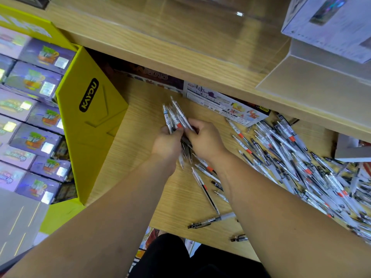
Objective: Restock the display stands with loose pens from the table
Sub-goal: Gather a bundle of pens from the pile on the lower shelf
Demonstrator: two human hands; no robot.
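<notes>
Dozens of pens [301, 157] heaped on the right of a pale wood-grain table [140, 141]: clear barrels, black and red bands, spilling toward the near edge. A few strays apart from the heap, among them one dark pen [208, 220] lying flat near the front edge.

Above the table's middle, a bundle [175, 117] of the same pens, ends fanning up and away. Gripped from the left by the left hand [167, 142], fingers curled round it; pinched from the right by the right hand [204, 140], fingertips meeting the left hand's (backs of both hands up, palms hidden).

Over the far side, a deep shelf [160, 43] in the same wood, overhanging the table. Under it, a flat printed box [226, 106] lying just beside the heap's far end. On the shelf, a white carton [325, 27] at the right.

To the left, a yellow card stand [90, 117] hard against the table, with rows of purple boxes [34, 81] in it. Grey floor [18, 217] with yellow lines at lower left.
</notes>
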